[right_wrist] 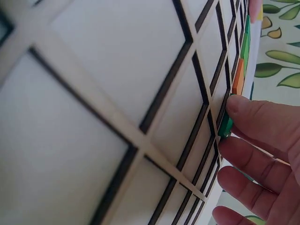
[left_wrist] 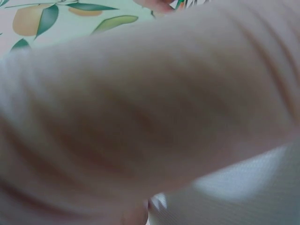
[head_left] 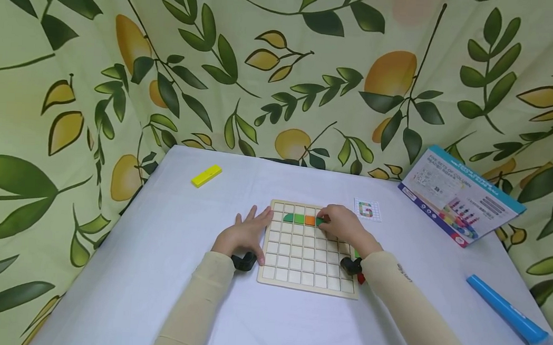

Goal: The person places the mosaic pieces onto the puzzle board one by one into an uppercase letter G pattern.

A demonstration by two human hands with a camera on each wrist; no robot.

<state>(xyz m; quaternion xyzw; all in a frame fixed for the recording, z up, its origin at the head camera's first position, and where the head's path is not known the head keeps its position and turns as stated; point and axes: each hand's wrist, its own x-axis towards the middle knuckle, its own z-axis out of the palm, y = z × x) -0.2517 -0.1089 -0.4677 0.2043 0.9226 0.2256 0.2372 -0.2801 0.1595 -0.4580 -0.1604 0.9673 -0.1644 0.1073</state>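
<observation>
A wooden grid board point(head_left: 307, 290) lies on the white table. In one of its upper rows sit a dark green rounded tile point(head_left: 289, 217), a light green square tile point(head_left: 299, 219) and an orange square tile point(head_left: 310, 220), side by side. Thumb and forefinger of my right hand point(head_left: 344, 225) pinch another dark green tile point(right_wrist: 226, 125) at the right end of this row, beside the orange one. Fingers spread, my left hand point(head_left: 244, 235) rests along the board's left edge. A blurred sleeve point(left_wrist: 140, 117) fills most of the left wrist view and hides that hand's work.
Behind the right hand lies a small pattern card point(head_left: 366, 210). A printed box point(head_left: 460, 197) leans at the back right; a blue tube-like object point(head_left: 506, 308) lies at the right edge. A yellow block point(head_left: 206, 176) is at back left. Green point(head_left: 357, 254) and red pieces point(head_left: 361, 278) show by the right wrist.
</observation>
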